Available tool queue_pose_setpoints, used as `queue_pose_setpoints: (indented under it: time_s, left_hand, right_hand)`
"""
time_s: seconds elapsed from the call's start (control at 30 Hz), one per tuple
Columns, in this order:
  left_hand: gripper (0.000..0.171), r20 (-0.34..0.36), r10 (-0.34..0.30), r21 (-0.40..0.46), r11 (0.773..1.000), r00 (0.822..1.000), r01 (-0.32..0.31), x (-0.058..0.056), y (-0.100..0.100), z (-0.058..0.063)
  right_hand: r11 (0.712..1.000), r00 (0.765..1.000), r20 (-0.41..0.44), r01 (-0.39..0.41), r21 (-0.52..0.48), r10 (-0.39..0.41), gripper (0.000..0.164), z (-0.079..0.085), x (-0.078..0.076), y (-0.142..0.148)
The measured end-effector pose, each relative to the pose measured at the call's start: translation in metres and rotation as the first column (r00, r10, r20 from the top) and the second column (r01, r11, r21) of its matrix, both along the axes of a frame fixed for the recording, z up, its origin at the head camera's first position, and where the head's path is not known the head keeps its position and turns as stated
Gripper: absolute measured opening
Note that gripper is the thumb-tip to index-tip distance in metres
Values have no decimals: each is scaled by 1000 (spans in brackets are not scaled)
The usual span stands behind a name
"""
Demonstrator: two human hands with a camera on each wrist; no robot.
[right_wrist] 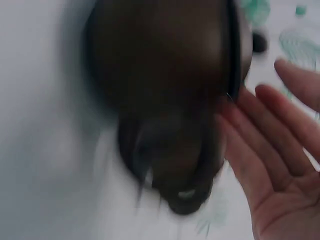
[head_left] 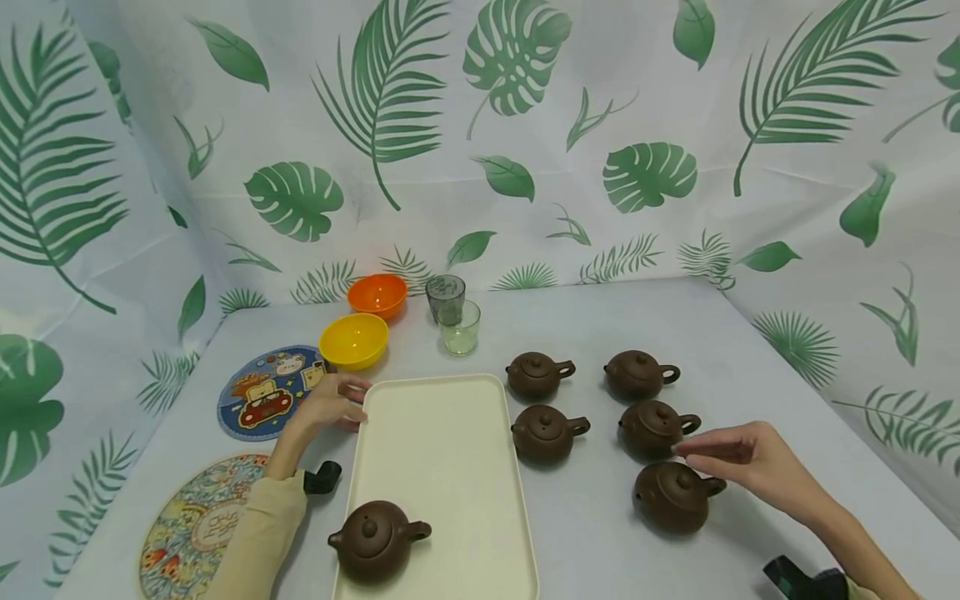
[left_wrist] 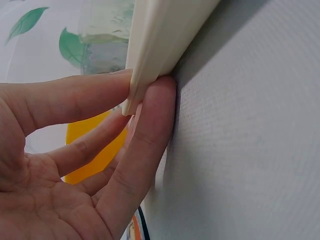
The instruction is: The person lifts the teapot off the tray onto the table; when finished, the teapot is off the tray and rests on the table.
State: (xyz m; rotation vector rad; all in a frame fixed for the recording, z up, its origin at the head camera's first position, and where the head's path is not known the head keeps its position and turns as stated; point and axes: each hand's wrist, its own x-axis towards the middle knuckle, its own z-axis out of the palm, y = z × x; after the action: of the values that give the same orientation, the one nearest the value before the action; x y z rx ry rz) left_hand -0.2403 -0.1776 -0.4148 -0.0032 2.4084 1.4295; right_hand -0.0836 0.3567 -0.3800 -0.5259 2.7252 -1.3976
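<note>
My left hand (head_left: 324, 407) pinches the left rim of a cream tray (head_left: 442, 442); in the left wrist view the thumb lies on one face of the rim (left_wrist: 150, 55) and a finger under the other. A dark brown teapot (head_left: 375, 543) stands on the near end of the tray. My right hand (head_left: 757, 467), fingers extended, hovers over the handle of the nearest right-hand teapot (head_left: 672, 500), fingertips close to the handle of the middle teapot (head_left: 649, 429). In the right wrist view a blurred teapot (right_wrist: 155, 55) fills much of the frame beside the fingers.
More brown teapots stand beyond: one at the far right (head_left: 634, 375) and two beside the tray (head_left: 534, 375). A yellow bowl (head_left: 354, 342), an orange bowl (head_left: 377, 295) and two glasses (head_left: 461, 329) stand at the back. Two round mats, one blue (head_left: 247, 408), lie left.
</note>
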Motion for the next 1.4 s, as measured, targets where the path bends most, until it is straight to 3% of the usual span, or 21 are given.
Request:
queue_pose_setpoints:
  time_s: [0.13,0.23,0.37,0.57,0.77,1.07,1.4]
  left_hand:
    - [55,-4,-12,5,1000,1000,12,1,1,1]
    - [55,-5,-12,6,1000,1000,12,2,1,2]
    - [55,-1,-4,9,1000,1000,4,2,1,2]
    - [55,11,3,12,1000,1000,-3,2,0,2]
    - [55,14,-3,14,1000,1000,2,2,-1,2]
    - [55,11,-20,27,999,1000,19,2,0,2]
    - [55,7,-11,11,1000,1000,10,2,-1,1]
  right_hand:
    - [999,999,-27,-39,-29,39,18,6,-5,-38]
    - [990,991,-54,-126,-71,122,17,7,-11,-70]
    - [966,973,-55,-231,-113,226,19,3,-16,-114]
    - [935,947,35,-309,-174,319,25,-6,-16,-177]
    - [895,913,-6,-401,-194,408,25,-16,-11,-228]
    - [883,902,22,-417,-216,431,21,-28,-5,-267]
    - [901,911,4,-408,-148,413,14,-26,-6,-288]
